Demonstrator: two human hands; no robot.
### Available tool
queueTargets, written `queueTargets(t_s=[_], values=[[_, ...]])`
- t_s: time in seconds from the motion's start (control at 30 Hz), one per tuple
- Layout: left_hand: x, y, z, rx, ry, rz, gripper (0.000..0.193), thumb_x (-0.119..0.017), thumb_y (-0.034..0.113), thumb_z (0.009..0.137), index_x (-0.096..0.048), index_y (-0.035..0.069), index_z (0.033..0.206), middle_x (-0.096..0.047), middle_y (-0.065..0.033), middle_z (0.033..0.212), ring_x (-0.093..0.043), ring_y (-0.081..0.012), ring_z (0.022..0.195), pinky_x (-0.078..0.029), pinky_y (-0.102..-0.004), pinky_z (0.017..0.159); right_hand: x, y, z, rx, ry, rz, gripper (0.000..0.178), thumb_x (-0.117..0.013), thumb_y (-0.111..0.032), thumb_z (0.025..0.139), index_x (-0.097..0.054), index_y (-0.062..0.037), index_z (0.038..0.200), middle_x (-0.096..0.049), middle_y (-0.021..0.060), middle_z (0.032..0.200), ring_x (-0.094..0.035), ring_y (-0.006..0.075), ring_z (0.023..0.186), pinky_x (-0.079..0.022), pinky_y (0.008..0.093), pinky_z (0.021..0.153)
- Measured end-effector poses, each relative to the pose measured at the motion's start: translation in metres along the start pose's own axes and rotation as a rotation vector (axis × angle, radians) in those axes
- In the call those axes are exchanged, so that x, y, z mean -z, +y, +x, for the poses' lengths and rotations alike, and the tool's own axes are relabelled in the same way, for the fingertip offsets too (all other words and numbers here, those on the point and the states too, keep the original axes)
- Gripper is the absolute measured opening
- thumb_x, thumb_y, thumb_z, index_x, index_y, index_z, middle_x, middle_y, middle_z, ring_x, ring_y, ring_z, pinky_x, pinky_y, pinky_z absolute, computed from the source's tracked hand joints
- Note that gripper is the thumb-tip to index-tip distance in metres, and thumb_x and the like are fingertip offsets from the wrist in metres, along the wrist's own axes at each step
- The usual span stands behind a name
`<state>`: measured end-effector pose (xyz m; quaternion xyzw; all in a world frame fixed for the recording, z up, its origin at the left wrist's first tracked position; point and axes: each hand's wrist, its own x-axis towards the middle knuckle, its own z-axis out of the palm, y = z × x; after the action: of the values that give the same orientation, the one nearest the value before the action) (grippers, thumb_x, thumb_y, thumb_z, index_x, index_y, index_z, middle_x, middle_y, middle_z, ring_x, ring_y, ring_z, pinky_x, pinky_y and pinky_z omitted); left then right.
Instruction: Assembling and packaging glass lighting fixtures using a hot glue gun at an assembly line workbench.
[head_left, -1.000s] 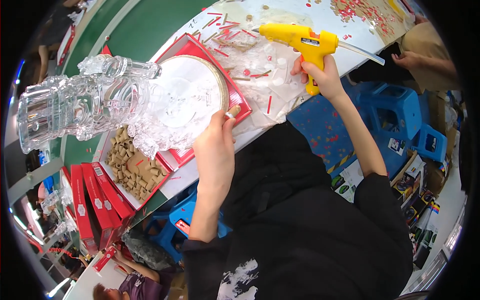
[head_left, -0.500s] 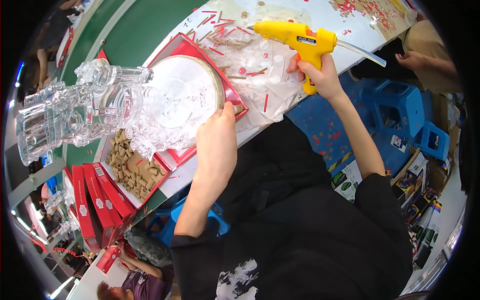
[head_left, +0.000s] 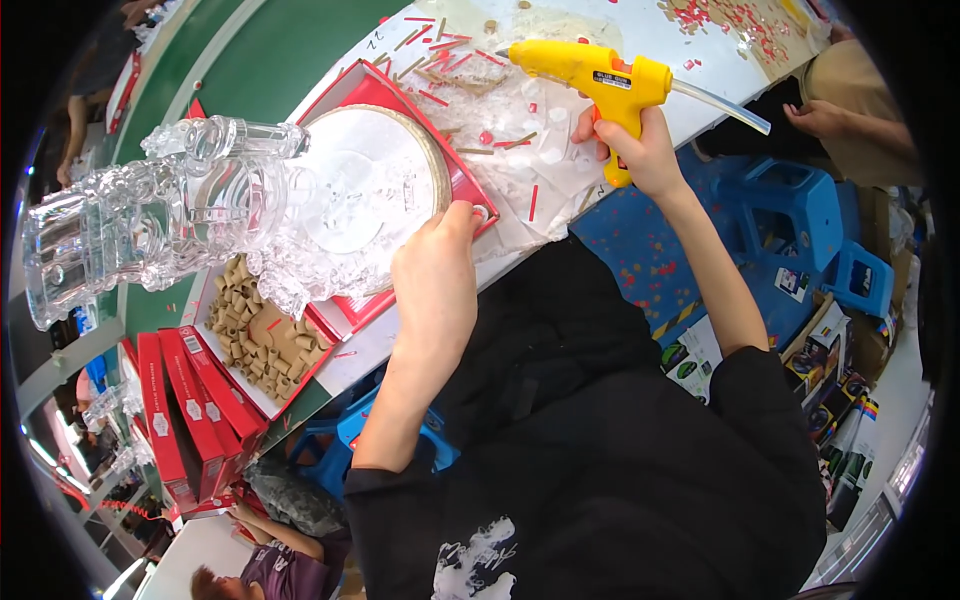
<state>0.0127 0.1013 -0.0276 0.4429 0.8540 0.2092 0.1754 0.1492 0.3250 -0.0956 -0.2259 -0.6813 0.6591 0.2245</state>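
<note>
My right hand (head_left: 640, 152) is closed round the handle of a yellow glue gun (head_left: 590, 72), held above the table with its nozzle to the left and a clear glue stick (head_left: 725, 108) out of its back. My left hand (head_left: 437, 270) pinches a short cardboard tube (head_left: 482, 213), mostly covered by the fingers, its round end showing. Next to those fingers is a round white disc (head_left: 365, 180) with a beige rim, over a red box (head_left: 468, 190). A tall, clear, ornate plastic piece (head_left: 200, 205) stretches left from the disc.
A box of short cardboard tubes (head_left: 245, 325) sits beside several red boxes (head_left: 178, 405) at the left. Red and brown strips (head_left: 440, 75) litter the white table (head_left: 560, 200). Blue stools (head_left: 795, 215) stand on the right. Other people (head_left: 275, 570) are at lower left and upper right (head_left: 830, 118).
The tube in my left fingers has turned so its end now faces up. The clear piece has shifted slightly left. My right hand and the glue gun have barely moved.
</note>
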Motion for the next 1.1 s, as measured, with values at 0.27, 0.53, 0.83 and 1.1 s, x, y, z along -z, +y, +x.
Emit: queueTargets(t_s=[0.27, 0.53, 0.83, 1.1], values=[[-0.006, 0.000, -0.010, -0.215, 0.125, 0.070, 0.022, -0.059, 0.001, 0.080, -0.062, -0.002, 0.102, -0.064, -0.0143, 0.087, -0.065, -0.0303, 0.071, -0.052, -0.0374, 0.058, -0.001, -0.006, 0.000, -0.018, 0.028, 0.003, 0.023, -0.054, -0.010, 0.083, -0.056, 0.0010, 0.102, -0.066, 0.0071, 0.085, -0.059, 0.0090, 0.070, -0.048, 0.0219, 0.060], [-0.012, -0.007, -0.010, -0.248, 0.153, 0.149, 0.035, -0.058, -0.002, 0.076, -0.058, -0.006, 0.111, -0.064, -0.0145, 0.096, -0.067, -0.0282, 0.079, -0.054, -0.0357, 0.062, -0.009, -0.007, 0.007, -0.009, 0.055, 0.035, 0.023, -0.055, -0.009, 0.083, -0.057, -0.0003, 0.104, -0.066, 0.0054, 0.085, -0.055, 0.0077, 0.062, -0.045, 0.0216, 0.055], [0.089, -0.011, -0.018, -0.358, 0.934, 0.105, 0.078, -0.080, 0.018, 0.072, -0.036, -0.005, 0.133, -0.059, -0.0215, 0.115, -0.056, -0.0389, 0.108, -0.046, -0.0455, 0.088, -0.001, 0.003, 0.002, 0.024, 0.119, -0.007, 0.032, -0.056, -0.011, 0.085, -0.054, 0.0009, 0.114, -0.067, 0.0087, 0.090, -0.051, 0.0057, 0.055, -0.040, 0.0189, 0.049], [0.220, -0.033, 0.107, -0.391, 0.786, -0.125, 0.108, -0.086, 0.034, 0.063, -0.019, -0.004, 0.139, -0.065, -0.0216, 0.105, -0.065, -0.0336, 0.096, -0.049, -0.0399, 0.086, -0.009, -0.004, 0.001, 0.048, 0.119, 0.023, 0.023, -0.056, -0.011, 0.084, -0.058, 0.0014, 0.103, -0.068, 0.0085, 0.088, -0.051, 0.0062, 0.055, -0.042, 0.0200, 0.050]])
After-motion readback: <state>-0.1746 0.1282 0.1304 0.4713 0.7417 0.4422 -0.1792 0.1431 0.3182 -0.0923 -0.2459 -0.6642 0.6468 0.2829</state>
